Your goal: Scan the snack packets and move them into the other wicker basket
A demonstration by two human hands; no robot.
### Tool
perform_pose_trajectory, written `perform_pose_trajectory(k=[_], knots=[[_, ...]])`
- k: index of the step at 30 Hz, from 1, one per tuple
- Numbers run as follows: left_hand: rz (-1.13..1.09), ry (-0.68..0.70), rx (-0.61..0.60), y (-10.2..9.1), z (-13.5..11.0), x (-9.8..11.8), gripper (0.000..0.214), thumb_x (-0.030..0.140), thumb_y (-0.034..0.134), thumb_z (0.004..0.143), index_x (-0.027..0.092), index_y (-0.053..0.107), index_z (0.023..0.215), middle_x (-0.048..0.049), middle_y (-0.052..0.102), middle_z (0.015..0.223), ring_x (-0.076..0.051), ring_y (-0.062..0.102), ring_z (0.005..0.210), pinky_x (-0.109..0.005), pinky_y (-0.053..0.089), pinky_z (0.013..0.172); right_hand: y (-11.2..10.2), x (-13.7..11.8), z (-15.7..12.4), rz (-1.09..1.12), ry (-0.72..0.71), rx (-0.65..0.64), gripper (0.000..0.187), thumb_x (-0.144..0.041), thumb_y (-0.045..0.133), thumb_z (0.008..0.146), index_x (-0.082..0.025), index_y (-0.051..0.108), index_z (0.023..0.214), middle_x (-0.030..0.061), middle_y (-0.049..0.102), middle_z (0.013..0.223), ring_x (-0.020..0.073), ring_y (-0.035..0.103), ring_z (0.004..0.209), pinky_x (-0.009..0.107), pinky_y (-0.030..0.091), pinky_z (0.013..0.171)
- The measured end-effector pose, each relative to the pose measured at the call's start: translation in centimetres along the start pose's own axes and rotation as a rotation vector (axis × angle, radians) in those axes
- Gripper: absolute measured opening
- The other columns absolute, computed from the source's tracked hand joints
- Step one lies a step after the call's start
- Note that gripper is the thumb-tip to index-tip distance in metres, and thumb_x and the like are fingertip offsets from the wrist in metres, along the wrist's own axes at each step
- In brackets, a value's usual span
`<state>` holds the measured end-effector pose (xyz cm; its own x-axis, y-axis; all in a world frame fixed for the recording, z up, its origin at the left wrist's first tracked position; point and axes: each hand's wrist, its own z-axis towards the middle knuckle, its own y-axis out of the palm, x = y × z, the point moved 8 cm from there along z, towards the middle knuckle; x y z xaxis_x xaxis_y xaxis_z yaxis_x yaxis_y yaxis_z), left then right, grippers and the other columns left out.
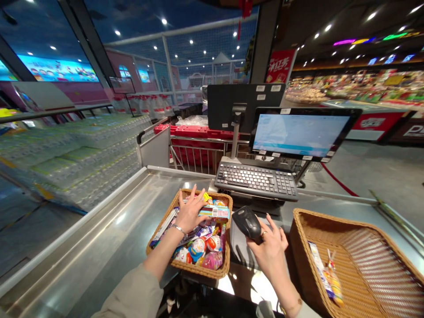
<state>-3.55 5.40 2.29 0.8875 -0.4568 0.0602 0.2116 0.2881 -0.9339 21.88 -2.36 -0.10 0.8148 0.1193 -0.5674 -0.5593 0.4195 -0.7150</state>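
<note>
Packet (pixel 214 213) — in left hand (pixel 190 214)

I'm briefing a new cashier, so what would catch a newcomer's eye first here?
First the wicker basket heaped with bright sweets at centre, the left hand resting on them against a barcoded packet. Just right, the right hand grips a black scanner below the keyboard and lit screen. At far right, a second basket holds only a few packets.

**Left hand (pixel 190 214) flat, right hand (pixel 270 247) curled**

The left hand lies palm down, fingers spread and straight. The right hand is curled in a grip, with one finger stretched ahead of the rest.
</note>
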Motion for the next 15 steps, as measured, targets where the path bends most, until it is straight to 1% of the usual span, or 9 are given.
perform_pose_trajectory(k=[8,15], knots=[[-0.005,0.044,0.045,-0.4,1.6,2.0,0.04,0.046,0.072,0.078,0.029,0.065,0.112,-0.0065,0.043,0.151,-0.035,0.016,0.148,-0.073,-0.012,0.11,-0.9,0.1,-0.1,-0.019,-0.031,0.003,0.023,-0.028,0.057,0.07,-0.028,0.071,0.088,0.0005,0.066,0.125,0.0301,0.039,0.137,0.059,0.018,0.11],[-0.007,0.071,0.071,-0.4,2.7,3.3,0.031,0.04,0.069,0.081,0.028,0.066,0.109,-0.0055,0.042,0.152,-0.035,0.014,0.148,-0.075,-0.01,0.11,-1.5,0.4,-0.3,0.013,-0.007,-0.024,0.026,-0.025,0.058,0.068,-0.03,0.071,0.09,-0.0018,0.065,0.127,0.0298,0.038,0.138,0.06,0.015,0.112]])
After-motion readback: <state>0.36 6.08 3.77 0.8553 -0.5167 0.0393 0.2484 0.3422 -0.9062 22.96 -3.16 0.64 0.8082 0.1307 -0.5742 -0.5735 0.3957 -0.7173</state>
